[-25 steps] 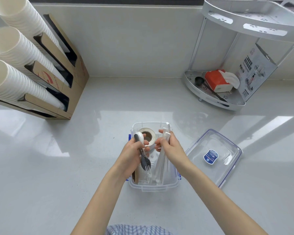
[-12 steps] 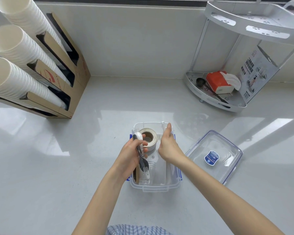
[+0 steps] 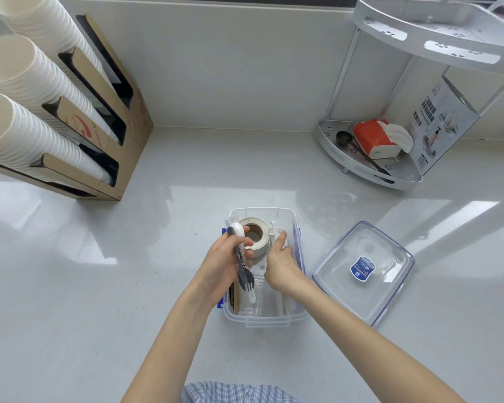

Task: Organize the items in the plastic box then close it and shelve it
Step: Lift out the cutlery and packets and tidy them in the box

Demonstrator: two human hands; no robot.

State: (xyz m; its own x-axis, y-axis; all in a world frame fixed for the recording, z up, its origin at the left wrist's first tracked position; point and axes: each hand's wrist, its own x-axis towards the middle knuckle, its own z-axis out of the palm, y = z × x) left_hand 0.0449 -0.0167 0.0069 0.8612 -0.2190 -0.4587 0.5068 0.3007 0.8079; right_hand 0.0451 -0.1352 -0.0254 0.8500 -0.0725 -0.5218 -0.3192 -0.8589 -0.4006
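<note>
A clear plastic box (image 3: 262, 320) stands open on the white counter in front of me. Over its left side my left hand (image 3: 221, 271) grips a bundle of plastic cutlery (image 3: 242, 263), a white spoon and dark forks. A roll of tape (image 3: 255, 234) sits in the box's far end. My right hand (image 3: 280, 266) reaches into the box's right side, fingers closed around the top of white wrapped straws (image 3: 275, 231) that lean against the right wall. The clear lid (image 3: 364, 271) with a blue label lies flat to the right of the box.
A cardboard dispenser (image 3: 111, 126) with stacks of white paper cups stands at the back left. At the back right is a white two-tier corner shelf (image 3: 370, 170) holding a red tissue pack, a dark scoop and a printed box.
My right hand has lowered the wrapped straws into the right side of the box. My left hand stays over the left side with the cutlery.
</note>
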